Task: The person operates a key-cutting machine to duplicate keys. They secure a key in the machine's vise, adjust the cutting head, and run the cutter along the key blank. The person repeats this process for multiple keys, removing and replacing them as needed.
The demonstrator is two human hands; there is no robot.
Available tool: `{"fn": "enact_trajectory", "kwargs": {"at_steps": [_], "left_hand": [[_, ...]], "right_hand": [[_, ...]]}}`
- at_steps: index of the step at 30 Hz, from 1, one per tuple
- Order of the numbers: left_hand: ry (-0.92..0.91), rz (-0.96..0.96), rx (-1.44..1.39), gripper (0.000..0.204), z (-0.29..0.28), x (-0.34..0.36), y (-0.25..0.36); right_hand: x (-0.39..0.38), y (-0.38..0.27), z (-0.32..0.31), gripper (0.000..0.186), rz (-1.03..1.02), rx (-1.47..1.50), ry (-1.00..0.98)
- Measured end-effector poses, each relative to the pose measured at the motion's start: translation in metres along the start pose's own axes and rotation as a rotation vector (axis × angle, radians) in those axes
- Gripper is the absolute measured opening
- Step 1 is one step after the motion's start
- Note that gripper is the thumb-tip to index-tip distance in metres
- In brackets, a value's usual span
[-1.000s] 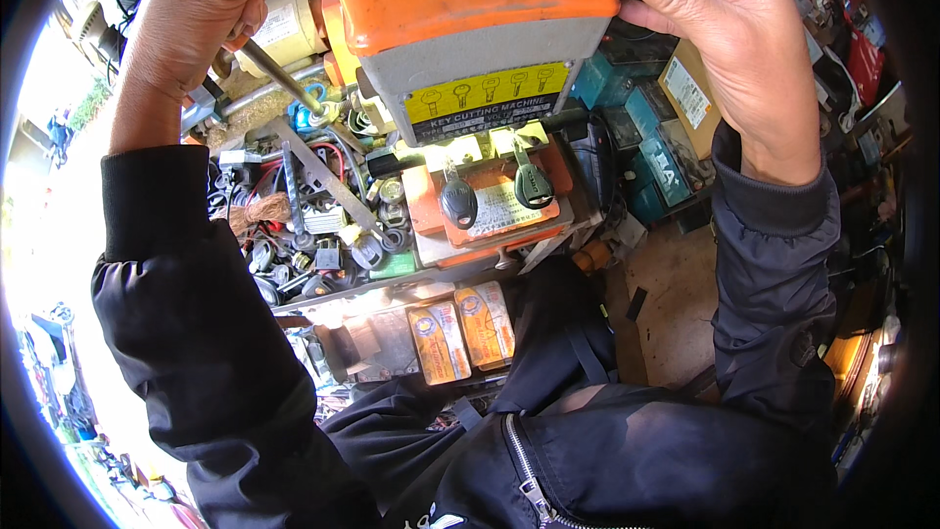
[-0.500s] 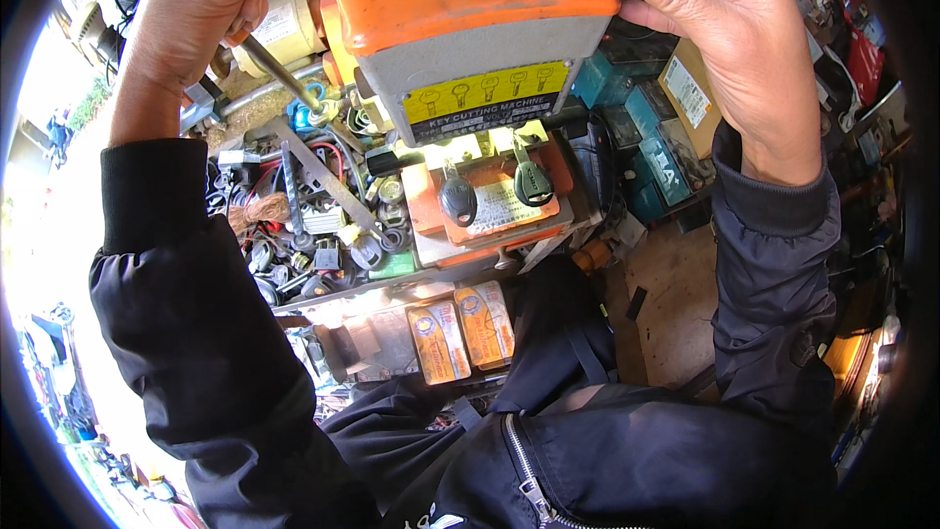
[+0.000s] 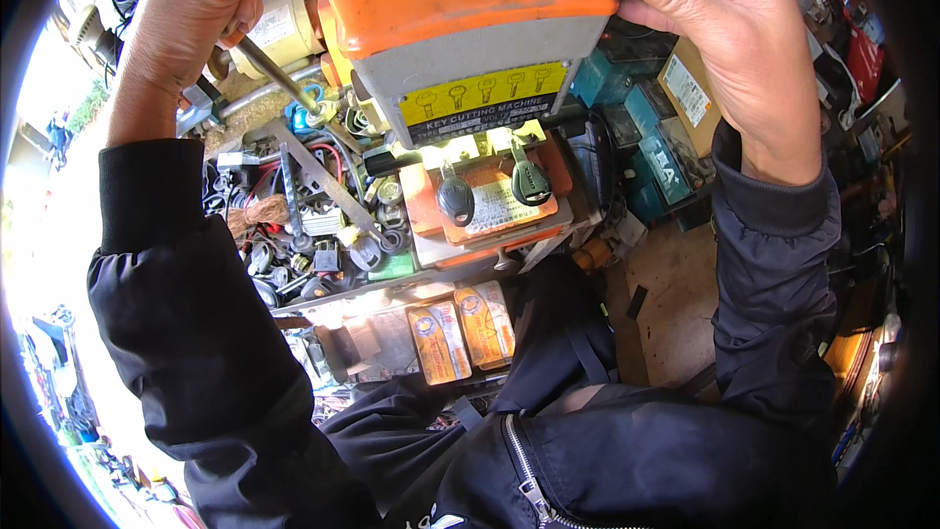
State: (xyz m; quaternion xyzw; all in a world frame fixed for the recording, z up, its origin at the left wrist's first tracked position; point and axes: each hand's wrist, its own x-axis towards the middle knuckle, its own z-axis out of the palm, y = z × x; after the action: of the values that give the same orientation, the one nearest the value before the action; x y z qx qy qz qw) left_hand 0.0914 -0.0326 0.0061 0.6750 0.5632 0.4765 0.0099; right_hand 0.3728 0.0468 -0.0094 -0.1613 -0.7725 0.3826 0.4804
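An orange-topped key cutting machine [image 3: 460, 0] with a yellow key-picture plate stands before me. My left hand [image 3: 206, 10] is closed round the end of a metal lever [image 3: 276, 72] at the machine's upper left, with a bit of orange showing under my fingers. My right hand [image 3: 729, 54] grips the upper right corner of the orange housing, thumb on top. Below the housing two black-headed keys [image 3: 455, 198] [image 3: 532, 180] sit in the clamps of the orange carriage [image 3: 426, 220], side by side. Neither hand touches the keys.
A heap of tools, wires and parts [image 3: 313, 255] lies left of the machine. Teal cases [image 3: 651, 167] and a cardboard box [image 3: 687, 93] are at the right. Two orange-and-white packets [image 3: 439, 348] lie on the lower shelf near my legs.
The housing and my left hand have shifted very slightly left in the picture. Both hands keep their grips and the keys stay in the clamps.
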Motion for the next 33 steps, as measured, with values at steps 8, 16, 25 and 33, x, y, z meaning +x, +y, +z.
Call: {"fn": "enact_trajectory", "kwargs": {"at_steps": [8,16,25,33], "left_hand": [[-0.174,0.021,-0.138,0.045,-0.03,0.021,-0.059],[-0.157,-0.009,-0.114,0.042,-0.037,0.024,-0.086],[-0.197,0.018,-0.121,0.045,-0.039,0.028,-0.087],[-0.205,0.014,-0.146,0.046,-0.039,0.029,-0.086]], "right_hand": [[-0.009,-0.029,0.005,0.028,0.131,-0.084,0.029],[0.001,-0.014,0.007,0.029,-0.005,-0.111,-0.009],[-0.006,-0.035,0.011,0.03,0.111,-0.15,0.016],[-0.007,-0.036,0.011,0.03,0.114,-0.178,0.027]]}}
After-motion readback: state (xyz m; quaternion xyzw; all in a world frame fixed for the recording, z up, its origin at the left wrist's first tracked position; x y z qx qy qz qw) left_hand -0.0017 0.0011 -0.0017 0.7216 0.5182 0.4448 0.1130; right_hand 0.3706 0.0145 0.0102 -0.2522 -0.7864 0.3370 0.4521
